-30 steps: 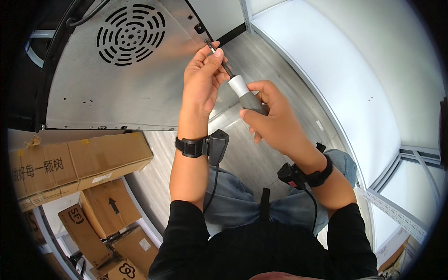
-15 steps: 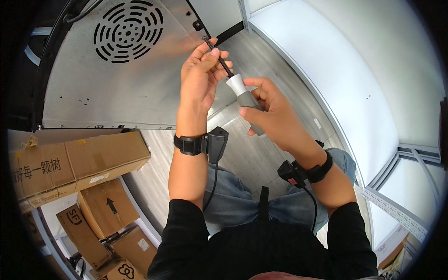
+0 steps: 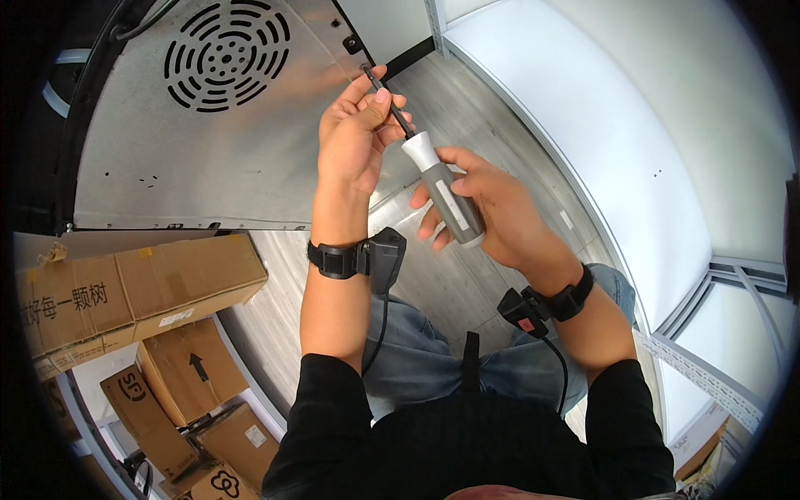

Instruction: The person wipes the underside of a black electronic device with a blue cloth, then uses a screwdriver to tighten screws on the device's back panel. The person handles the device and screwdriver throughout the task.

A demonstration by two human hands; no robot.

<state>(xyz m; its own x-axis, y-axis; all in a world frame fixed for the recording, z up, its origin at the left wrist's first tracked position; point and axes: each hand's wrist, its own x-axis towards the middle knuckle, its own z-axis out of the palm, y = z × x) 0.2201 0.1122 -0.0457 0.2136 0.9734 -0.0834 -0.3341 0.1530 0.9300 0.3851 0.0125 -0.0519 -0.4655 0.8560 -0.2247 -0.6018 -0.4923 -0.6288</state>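
A screwdriver (image 3: 448, 198) with a grey and white handle and a dark shaft slants up and left. Its tip meets the right edge of a metal panel (image 3: 208, 167), at a small fastener there. My left hand (image 3: 354, 137) pinches the shaft near the tip between thumb and fingers. Around the grey handle is my right hand (image 3: 492, 204), its thumb lying on top and its fingertips showing past the far side in a loose grip. Whether a screw sits under the tip is hidden by my left fingers.
Round vent slots (image 3: 227, 58) pierce the panel. Cardboard boxes (image 3: 192, 367) are stacked at the lower left, one long carton (image 3: 142, 287) on top. White shelving (image 3: 583, 125) curves along the right. Both wrists wear black straps with cabled devices (image 3: 386, 260).
My right fingers have loosened and shifted round the handle, baring more of its grey side. My left hand and the screwdriver tip stay almost in place.
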